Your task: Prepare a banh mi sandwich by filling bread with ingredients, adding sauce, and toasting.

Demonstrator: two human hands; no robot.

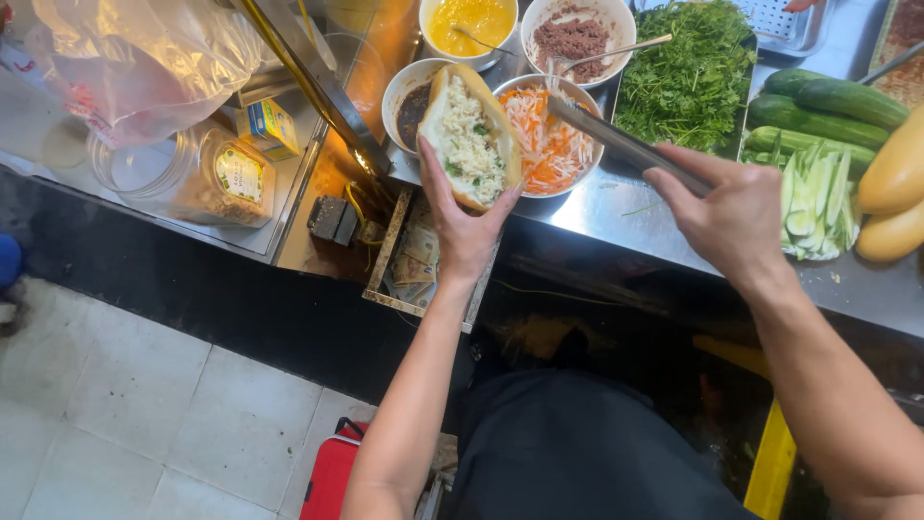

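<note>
While the left hand (462, 217) cups it from below, fingers curled up its sides, the split golden-crusted bread roll (469, 135) lies open, filled with pale shredded meat and flecks of green herb.

Item, right hand (729, 214): fingers closed round the handle end of long grey metal tongs (616, 143), whose tips reach into the white bowl of shredded carrot and white radish pickle (551, 130), just beyond the left fingertips. Whether the tips have a pinch of pickle cannot be told.

Step judged in hand: taking pickle for the roll. The next move likely calls for a firm squeeze, a short carry leftward, and a level roll.

Item, beyond the left fingertips: white bowl of dark sauce (409, 101); white bowl of yellow sauce (469, 24); white bowl of brown minced paste (576, 37), spoon standing in it.

Item, beyond the right knuckles: heap of green leafy herbs (688, 72); whole dark green cucumbers (818, 106); pale cucumber spears (818, 202); two unsplit golden rolls (895, 193).

Item, below the left wrist: shallow wooden tray of banknotes (409, 260).
</note>
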